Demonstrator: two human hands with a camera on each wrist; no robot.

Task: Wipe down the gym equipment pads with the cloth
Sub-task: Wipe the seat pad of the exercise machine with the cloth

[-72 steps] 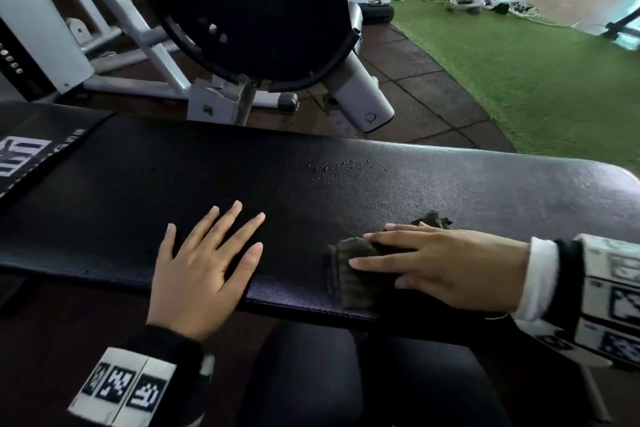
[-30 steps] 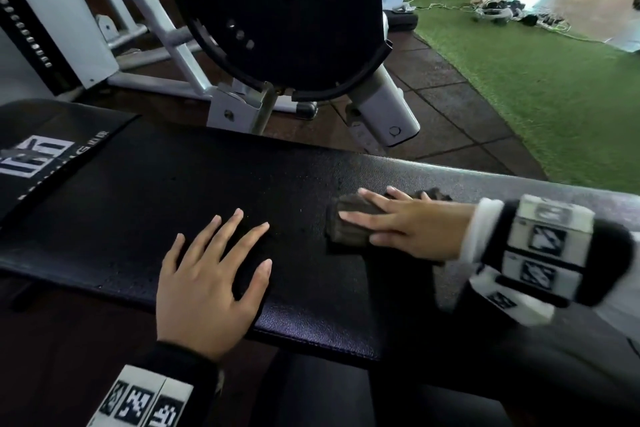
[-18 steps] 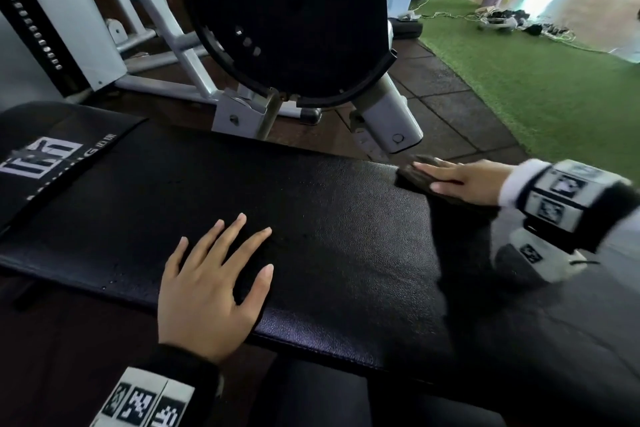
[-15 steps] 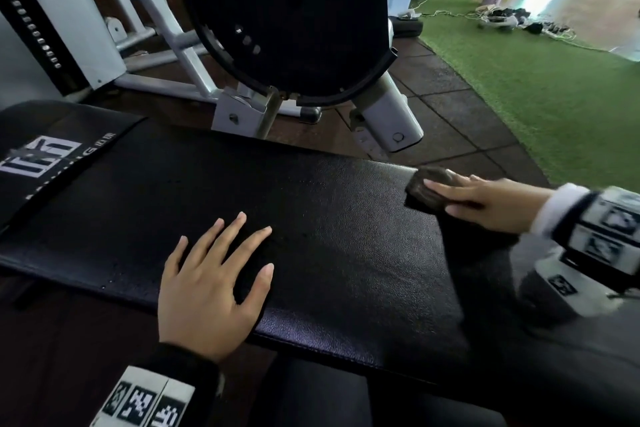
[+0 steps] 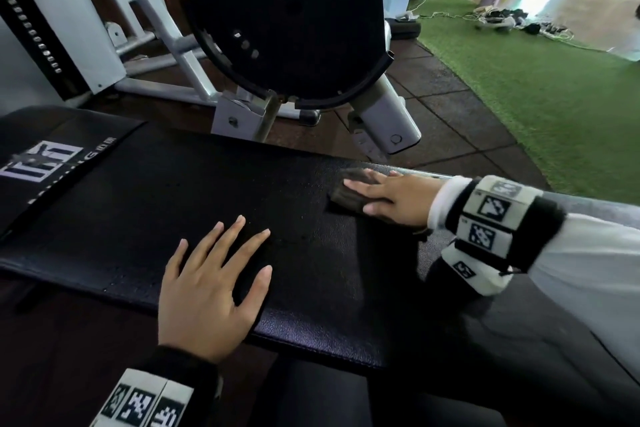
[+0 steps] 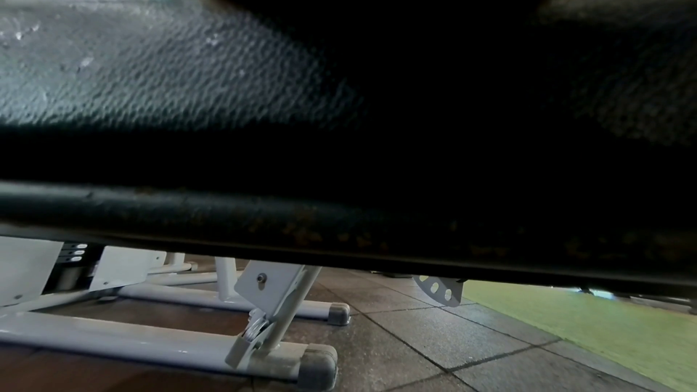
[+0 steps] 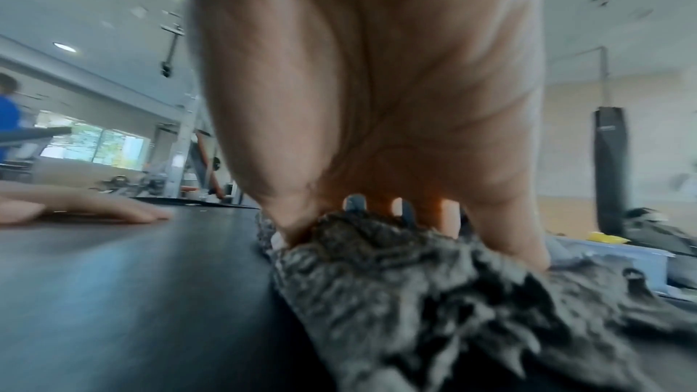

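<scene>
A long black bench pad runs across the head view. My right hand lies flat with straight fingers on a dark grey fuzzy cloth near the pad's far edge and presses it down. The right wrist view shows the cloth bunched under my palm. My left hand rests flat on the pad's near side, fingers spread, holding nothing. The left wrist view shows only the pad's textured side and its underside.
A big black disc on a white machine frame stands just behind the bench. Dark floor tiles and green turf lie to the right. White frame legs run under the bench. A second pad with a white logo lies at the left.
My right hand swept the cloth from the pad's near edge to its far edge, out to the right, and has now slid back left. My left hand has stayed put.
</scene>
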